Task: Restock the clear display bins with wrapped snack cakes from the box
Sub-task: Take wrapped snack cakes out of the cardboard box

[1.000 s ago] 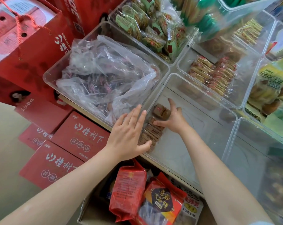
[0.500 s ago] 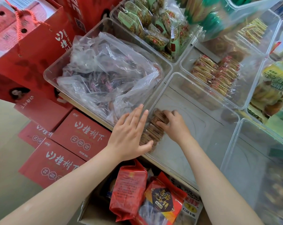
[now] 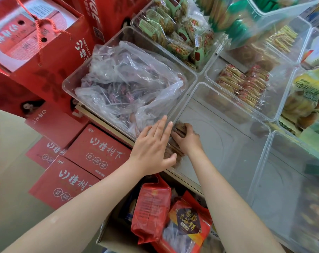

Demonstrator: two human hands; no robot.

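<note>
One row of snack cakes (image 3: 175,143) ran along the bin (image 3: 228,114) wall; your right hand (image 3: 189,138) gripped it, left hand (image 3: 153,148) flat outside.

Left hand (image 3: 151,147): fingers straight, flat against outer wall of clear plastic display bin (image 3: 228,99) | right hand (image 3: 187,138): inside bin, fingers curled over row of brown wrapped snack cakes (image 3: 173,152) at near-left corner | open cardboard box (image 3: 115,232) below holds red snack bags (image 3: 151,207).

Glossy clear plastic bin (image 3: 228,114); crinkled plastic bag (image 3: 129,84).
</note>
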